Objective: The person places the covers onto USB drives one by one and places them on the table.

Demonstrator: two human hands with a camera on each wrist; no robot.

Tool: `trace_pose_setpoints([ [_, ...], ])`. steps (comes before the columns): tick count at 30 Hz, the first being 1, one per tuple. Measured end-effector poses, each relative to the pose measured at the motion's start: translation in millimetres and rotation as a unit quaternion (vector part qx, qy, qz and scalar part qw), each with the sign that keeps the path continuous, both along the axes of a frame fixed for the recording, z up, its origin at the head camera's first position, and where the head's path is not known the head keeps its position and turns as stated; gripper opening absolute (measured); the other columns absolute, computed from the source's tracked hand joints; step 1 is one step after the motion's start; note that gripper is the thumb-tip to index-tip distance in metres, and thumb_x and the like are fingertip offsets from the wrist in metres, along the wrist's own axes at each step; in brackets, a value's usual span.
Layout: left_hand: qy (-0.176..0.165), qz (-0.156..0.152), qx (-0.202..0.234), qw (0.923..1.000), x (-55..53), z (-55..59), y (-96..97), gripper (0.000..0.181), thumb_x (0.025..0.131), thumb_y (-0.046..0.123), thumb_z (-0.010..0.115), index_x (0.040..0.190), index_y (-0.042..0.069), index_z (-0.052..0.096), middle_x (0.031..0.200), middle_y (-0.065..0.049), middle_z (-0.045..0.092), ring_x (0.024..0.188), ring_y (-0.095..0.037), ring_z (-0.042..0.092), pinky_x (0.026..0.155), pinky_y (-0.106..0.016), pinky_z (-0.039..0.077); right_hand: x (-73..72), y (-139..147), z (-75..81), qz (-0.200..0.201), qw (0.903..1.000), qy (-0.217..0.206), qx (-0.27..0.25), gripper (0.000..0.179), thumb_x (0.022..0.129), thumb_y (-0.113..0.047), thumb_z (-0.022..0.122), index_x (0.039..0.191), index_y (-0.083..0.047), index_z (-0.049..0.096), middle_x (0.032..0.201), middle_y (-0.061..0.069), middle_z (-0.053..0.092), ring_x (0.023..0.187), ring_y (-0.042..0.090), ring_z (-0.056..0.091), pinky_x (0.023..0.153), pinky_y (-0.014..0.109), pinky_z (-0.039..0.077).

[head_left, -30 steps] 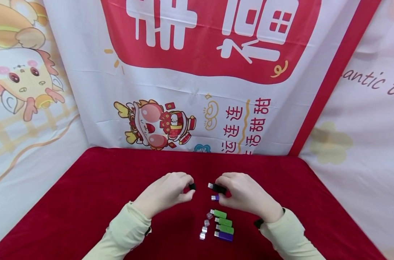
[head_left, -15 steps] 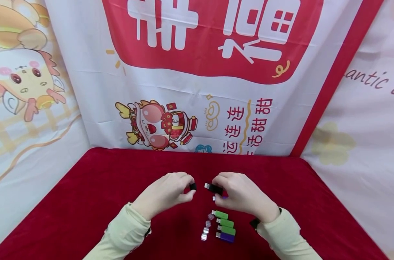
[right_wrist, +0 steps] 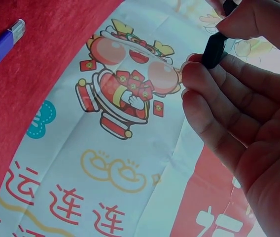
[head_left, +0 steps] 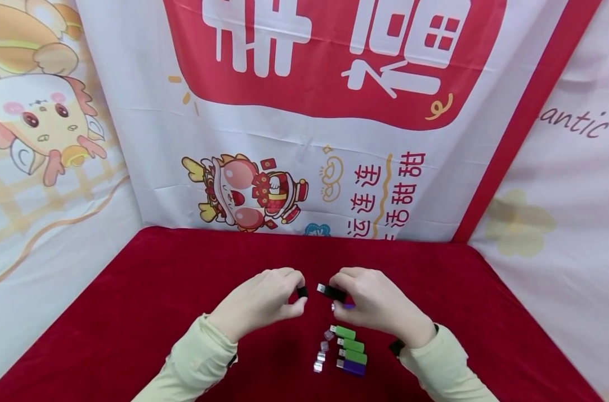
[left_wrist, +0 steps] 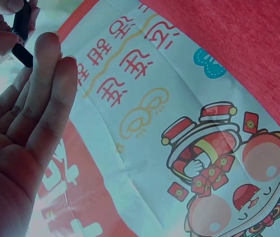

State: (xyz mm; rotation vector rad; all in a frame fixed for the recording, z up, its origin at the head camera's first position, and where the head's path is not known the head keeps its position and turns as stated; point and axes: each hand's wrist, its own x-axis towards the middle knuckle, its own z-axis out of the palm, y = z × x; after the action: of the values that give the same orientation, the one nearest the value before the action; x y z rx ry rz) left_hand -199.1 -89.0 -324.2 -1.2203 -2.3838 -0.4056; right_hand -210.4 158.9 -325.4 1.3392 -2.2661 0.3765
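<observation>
My left hand pinches a small black cap between thumb and fingers. Facing it, my right hand grips a black USB stick, whose metal plug points left toward the cap. A short gap separates cap and plug in the head view. From the right wrist camera, the black stick shows between thumb and fingertips. A purple USB stick lies on the cloth, partly hidden below my right hand; its plug end also shows in the right wrist view.
Several green USB sticks and another purple stick lie in a column on the red cloth. Left of them is a row of small clear caps. Printed fabric hangs behind the table.
My right hand has moved slightly left with the black stick, covering more of the upper purple stick. Both hands keep their holds. The whole head view has shifted slightly.
</observation>
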Motion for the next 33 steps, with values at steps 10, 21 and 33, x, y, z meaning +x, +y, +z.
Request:
trace_pose_setpoints([
  [10,0.017,-0.005,-0.007,0.9998,0.3,1.0,2.2,0.015,0.082,0.013,0.075,0.083,0.009,0.061,0.074,0.003,0.056,0.063,-0.007,0.055,0.059,-0.016,0.047,1.8,0.4,-0.6,0.002,1.0,0.009,0.002,0.016,0.075,-0.011,0.074,0.087,-0.012,0.063,0.078,-0.008,0.055,0.063,0.002,0.045,0.057,0.016,0.042],
  [21,0.014,-0.003,-0.016,0.9998,1.4,-0.9,3.2,0.016,0.083,0.015,0.076,0.083,0.009,0.061,0.073,0.004,0.055,0.061,-0.005,0.052,0.057,-0.014,0.045,5.0,-3.1,-0.4,-0.005,0.9999,-0.004,0.014,0.014,0.076,-0.012,0.075,0.087,-0.012,0.067,0.077,-0.007,0.055,0.062,0.003,0.045,0.058,0.015,0.043],
  [33,0.006,0.006,-0.027,0.9996,3.3,-2.8,5.3,0.018,0.084,0.018,0.076,0.083,0.01,0.06,0.073,0.004,0.054,0.06,-0.005,0.052,0.057,-0.015,0.046,6.8,-8.3,-2.7,0.017,0.9998,0.011,0.008,0.014,0.075,-0.011,0.072,0.087,-0.012,0.067,0.076,-0.008,0.053,0.063,0.002,0.043,0.057,0.014,0.04],
])
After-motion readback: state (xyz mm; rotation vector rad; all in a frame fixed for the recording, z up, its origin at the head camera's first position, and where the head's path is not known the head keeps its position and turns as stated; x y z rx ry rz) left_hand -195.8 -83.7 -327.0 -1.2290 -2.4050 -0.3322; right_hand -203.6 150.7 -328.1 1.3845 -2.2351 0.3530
